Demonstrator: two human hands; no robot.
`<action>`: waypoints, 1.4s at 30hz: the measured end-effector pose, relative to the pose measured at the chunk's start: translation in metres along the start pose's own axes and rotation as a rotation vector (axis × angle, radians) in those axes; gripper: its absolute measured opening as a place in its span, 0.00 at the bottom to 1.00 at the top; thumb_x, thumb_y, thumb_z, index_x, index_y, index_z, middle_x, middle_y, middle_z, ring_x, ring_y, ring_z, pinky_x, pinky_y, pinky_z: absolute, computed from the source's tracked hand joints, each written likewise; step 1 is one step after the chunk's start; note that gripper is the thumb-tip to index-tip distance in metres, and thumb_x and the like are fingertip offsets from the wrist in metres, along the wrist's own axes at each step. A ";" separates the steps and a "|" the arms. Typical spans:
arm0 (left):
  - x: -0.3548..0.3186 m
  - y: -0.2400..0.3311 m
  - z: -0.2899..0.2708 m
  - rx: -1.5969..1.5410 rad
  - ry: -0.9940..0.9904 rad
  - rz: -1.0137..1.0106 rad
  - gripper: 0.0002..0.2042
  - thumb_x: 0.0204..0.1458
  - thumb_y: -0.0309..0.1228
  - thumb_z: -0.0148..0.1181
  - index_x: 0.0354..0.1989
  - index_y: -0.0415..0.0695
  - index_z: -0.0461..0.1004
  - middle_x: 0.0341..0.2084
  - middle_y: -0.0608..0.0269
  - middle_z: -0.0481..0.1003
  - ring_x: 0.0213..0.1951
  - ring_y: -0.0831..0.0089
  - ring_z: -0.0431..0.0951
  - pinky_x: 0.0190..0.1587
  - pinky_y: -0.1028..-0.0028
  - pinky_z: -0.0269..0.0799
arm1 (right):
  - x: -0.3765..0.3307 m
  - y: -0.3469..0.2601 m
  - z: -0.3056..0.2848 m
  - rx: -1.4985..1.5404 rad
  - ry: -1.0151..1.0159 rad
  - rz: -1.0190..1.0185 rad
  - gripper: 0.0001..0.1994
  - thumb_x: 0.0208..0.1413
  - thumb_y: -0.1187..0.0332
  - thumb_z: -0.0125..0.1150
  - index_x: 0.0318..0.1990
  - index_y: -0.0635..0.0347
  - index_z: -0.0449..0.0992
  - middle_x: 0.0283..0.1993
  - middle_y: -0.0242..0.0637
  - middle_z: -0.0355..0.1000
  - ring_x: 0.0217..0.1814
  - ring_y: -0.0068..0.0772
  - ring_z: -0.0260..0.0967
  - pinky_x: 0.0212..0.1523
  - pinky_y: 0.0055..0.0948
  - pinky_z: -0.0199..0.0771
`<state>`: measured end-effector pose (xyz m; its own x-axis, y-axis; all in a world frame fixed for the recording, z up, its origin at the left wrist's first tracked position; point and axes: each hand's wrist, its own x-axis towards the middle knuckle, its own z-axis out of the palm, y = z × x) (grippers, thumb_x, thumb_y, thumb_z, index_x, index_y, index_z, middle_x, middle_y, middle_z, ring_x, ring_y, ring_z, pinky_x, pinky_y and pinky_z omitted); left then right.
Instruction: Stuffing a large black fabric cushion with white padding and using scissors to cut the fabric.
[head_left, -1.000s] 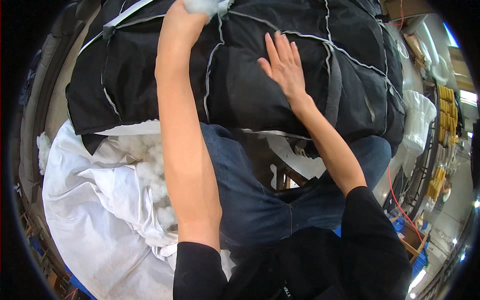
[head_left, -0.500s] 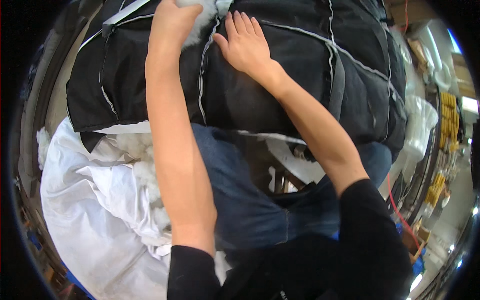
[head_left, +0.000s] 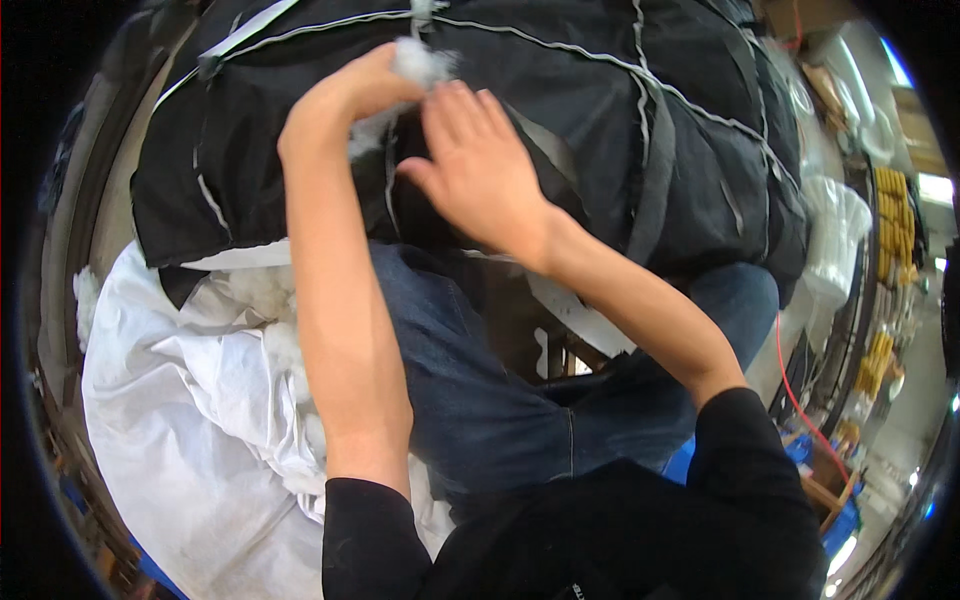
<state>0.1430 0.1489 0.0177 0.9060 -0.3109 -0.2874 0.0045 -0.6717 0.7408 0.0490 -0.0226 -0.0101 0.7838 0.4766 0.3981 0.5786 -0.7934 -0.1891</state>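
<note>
A big black fabric cushion piece with pale seam edges lies across my knees and in front of me. My left hand is closed round a tuft of white fibre stuffing, which sticks out past its fingers. More white stuffing shows below that hand, against the black fabric. Close on the right, my right hand is open over the fabric, fingers stretched toward the tuft. Whether its fingertips touch the tuft or the fabric I cannot tell.
At my left side is a large white sack, with loose fibre stuffing in its mouth. A red hose runs down on the right. Clear plastic-wrapped goods and yellow bundles stand farther right.
Both hands have come nearer to me, and the left has turned toward the right. The white tuft now shows between the hands. Less stuffing shows against the black fabric.
</note>
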 end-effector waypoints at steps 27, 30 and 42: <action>-0.009 0.010 0.003 -0.007 0.247 0.031 0.20 0.55 0.39 0.57 0.50 0.38 0.73 0.38 0.63 0.77 0.40 0.74 0.74 0.46 0.73 0.68 | -0.138 0.089 -0.064 -0.107 -0.142 0.001 0.35 0.56 0.49 0.56 0.65 0.63 0.59 0.70 0.52 0.51 0.72 0.55 0.47 0.70 0.49 0.45; -0.012 -0.010 -0.004 -0.252 0.460 0.083 0.15 0.53 0.34 0.59 0.48 0.41 0.75 0.37 0.65 0.77 0.35 0.77 0.74 0.42 0.77 0.68 | -0.133 0.074 -0.060 -0.130 -0.178 0.049 0.38 0.55 0.47 0.56 0.65 0.67 0.59 0.70 0.52 0.51 0.73 0.54 0.44 0.72 0.49 0.40; -0.006 -0.026 -0.003 -0.154 0.765 0.160 0.24 0.48 0.33 0.66 0.52 0.38 0.68 0.44 0.55 0.74 0.43 0.66 0.76 0.45 0.71 0.72 | -0.158 0.049 -0.106 -0.187 -0.314 0.003 0.39 0.44 0.55 0.67 0.61 0.72 0.63 0.66 0.53 0.58 0.70 0.49 0.53 0.65 0.43 0.58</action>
<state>0.1391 0.1700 0.0017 0.9396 0.1895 0.2852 -0.1427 -0.5403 0.8293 -0.0706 -0.1766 0.0126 0.8333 0.5442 0.0969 0.5477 -0.8366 -0.0108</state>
